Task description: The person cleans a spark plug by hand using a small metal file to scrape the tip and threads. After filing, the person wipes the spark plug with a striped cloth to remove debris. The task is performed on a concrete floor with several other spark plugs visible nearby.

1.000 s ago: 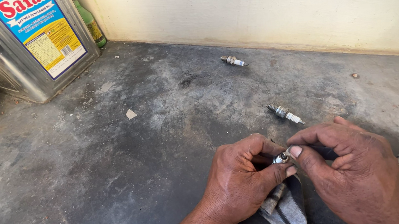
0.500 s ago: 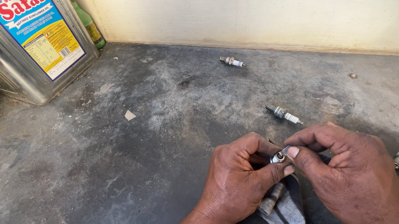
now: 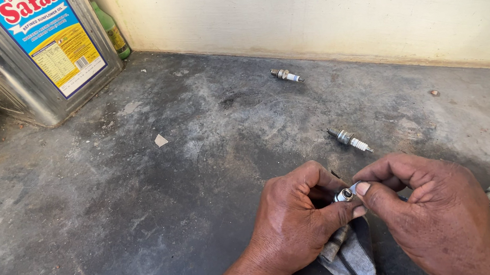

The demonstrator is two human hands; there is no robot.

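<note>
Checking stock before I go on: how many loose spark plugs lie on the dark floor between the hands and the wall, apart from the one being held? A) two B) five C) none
A: one loose spark plug lies near the wall and a second spark plug lies just beyond the hands.

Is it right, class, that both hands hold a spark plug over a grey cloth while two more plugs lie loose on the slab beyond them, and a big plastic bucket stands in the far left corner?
Not quite: the head view shows a big metal tin, not a plastic bucket, in the far left corner. The rest stands: the left hand and right hand hold a spark plug over a grey cloth, with two plugs loose on the slab.
</note>
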